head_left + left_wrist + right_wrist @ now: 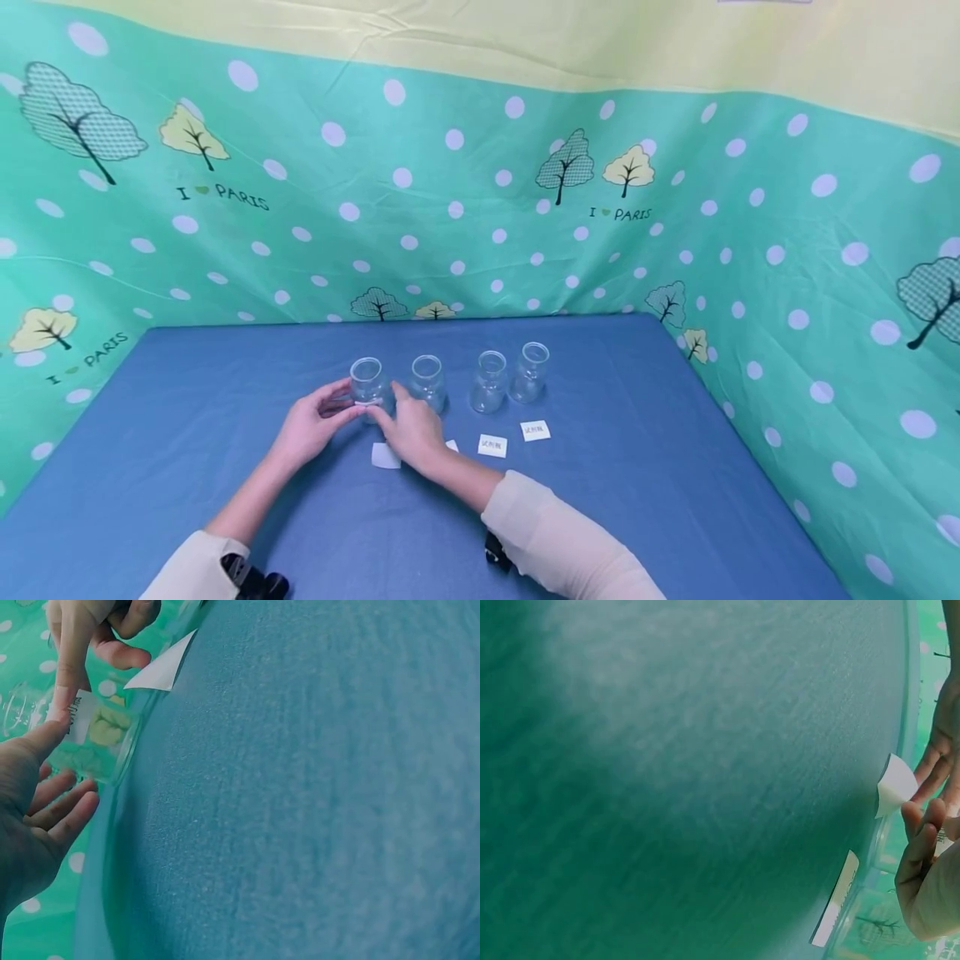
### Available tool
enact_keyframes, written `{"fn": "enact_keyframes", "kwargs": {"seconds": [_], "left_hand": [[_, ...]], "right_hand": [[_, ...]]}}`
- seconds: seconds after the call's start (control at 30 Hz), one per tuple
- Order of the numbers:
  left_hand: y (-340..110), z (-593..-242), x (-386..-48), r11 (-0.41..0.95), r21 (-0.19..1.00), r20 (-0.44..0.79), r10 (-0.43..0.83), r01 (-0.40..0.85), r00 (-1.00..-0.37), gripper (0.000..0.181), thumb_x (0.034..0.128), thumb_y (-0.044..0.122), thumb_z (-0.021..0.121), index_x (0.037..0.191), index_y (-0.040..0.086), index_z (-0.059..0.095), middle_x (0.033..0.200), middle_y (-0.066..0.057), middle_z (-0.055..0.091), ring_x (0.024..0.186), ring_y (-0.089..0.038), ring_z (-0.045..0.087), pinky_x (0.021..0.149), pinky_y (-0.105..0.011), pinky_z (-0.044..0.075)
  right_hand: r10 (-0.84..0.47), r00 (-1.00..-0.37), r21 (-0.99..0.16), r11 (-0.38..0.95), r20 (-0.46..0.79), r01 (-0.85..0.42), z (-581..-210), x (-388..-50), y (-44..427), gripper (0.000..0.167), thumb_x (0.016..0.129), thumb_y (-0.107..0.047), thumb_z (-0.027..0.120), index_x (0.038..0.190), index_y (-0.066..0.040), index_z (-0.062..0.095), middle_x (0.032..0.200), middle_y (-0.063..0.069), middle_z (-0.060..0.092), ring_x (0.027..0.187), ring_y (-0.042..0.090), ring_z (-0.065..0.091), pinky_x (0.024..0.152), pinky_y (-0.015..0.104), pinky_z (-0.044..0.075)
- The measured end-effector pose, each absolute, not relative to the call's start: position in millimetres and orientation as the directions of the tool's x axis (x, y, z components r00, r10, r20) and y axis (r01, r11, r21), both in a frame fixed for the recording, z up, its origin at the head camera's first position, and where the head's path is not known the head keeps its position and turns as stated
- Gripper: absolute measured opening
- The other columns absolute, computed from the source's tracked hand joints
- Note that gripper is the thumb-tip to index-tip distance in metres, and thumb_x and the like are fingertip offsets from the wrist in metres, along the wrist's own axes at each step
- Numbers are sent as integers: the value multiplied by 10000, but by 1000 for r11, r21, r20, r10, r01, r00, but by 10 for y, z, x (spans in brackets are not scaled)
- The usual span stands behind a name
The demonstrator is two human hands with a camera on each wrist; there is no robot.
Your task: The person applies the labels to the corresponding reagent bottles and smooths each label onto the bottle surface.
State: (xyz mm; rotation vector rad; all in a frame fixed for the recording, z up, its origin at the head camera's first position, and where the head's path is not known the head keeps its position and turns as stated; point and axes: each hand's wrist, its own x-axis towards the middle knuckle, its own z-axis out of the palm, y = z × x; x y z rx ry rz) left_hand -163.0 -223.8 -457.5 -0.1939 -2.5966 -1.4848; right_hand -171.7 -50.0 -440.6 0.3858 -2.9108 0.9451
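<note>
The leftmost glass jar (367, 372) stands upright between both hands. At its left side, the left hand (311, 423) has its fingers around the glass and its thumb at a white label (81, 718) on the jar's front. From the right, the right hand (417, 429) holds the same jar, thumb on the label and index finger along the side. In the left wrist view the thumbs of the left hand (26, 806) and right hand (79, 630) meet at the label, which bears dark writing. The right wrist view shows the right hand (930, 881) partly covering the jar.
Three more glass jars stand to the right: one (427, 379) close by, two (490, 383) (531, 372) farther along. Before them on the blue cloth lie written labels (492, 446) (536, 431) and a partly covered one (452, 446). A white paper (386, 456) lies nearer the hands.
</note>
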Motion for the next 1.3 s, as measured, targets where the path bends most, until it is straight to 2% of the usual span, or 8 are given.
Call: {"fn": "enact_keyframes", "kwargs": {"seconds": [0.13,0.27,0.43,0.53,0.7,0.87,1.03,1.3], "left_hand": [[-2252,-4557,-1643,518,837,180,42,175,-983,543,841,246,696,1283,-23,530,1195,-245,608,1006,-365,647,783,-294,544],[-2287,-4547,-1655,536,831,154,41,151,-987,533,848,276,687,1287,10,543,1220,-204,606,1026,-333,645,750,-178,517],[-2334,-4563,-1667,553,820,138,53,144,-989,506,863,309,666,1286,53,558,1219,-163,620,938,3,629,737,-139,494],[-2361,-4577,-1665,530,835,130,74,149,-989,493,885,303,639,1298,51,545,1235,-171,608,864,115,592,738,-141,493],[-2371,-4584,-1651,479,868,97,94,130,-991,512,903,283,618,1324,13,504,1268,-213,573,914,-111,685,741,-147,504],[-2300,-4583,-1653,478,873,84,51,98,-995,603,856,334,673,1321,-2,490,1273,-227,564,1052,-327,634,765,-218,532],[-2258,-4586,-1657,510,856,97,6,86,-995,617,839,375,681,1305,13,502,1254,-222,578,1067,-362,617,796,-335,544],[-2303,-4635,-1671,480,865,121,81,145,-989,595,831,215,709,1320,-32,477,1231,-240,587,1032,-350,637,754,-149,502]], "right_hand": [[-222,-967,-622,741,129,-253,-4401,-1743,-465,591,894,-511,535,1323,-104,525,514,-69,588,493,35,576,721,327,523],[-246,-963,-653,712,111,-257,-4399,-1752,-434,573,912,-493,516,1342,-114,507,437,-124,512,374,-53,459,703,277,510],[-260,-960,-690,677,104,-258,-4424,-1753,-418,527,940,-436,502,1355,-112,493,439,-111,533,340,-41,456,632,208,483],[-263,-960,-716,651,98,-252,-4450,-1754,-410,500,954,-410,487,1362,-121,486,435,-104,536,294,-9,443,565,168,450],[-273,-958,-751,616,81,-239,-4474,-1756,-400,478,959,-387,488,1365,-135,483,442,-80,546,267,24,430,445,175,416],[-274,-960,-753,620,56,-221,-4469,-1763,-396,511,939,-393,527,1374,-131,471,449,-89,530,314,18,458,413,199,403],[-272,-959,-721,649,75,-241,-4459,-1764,-410,532,922,-406,553,1369,-128,475,462,-103,517,385,-15,484,486,184,393],[-245,-964,-653,715,104,-252,-4454,-1750,-436,533,886,-388,616,1341,-134,503,473,-119,534,381,-55,458,547,187,436]]}}
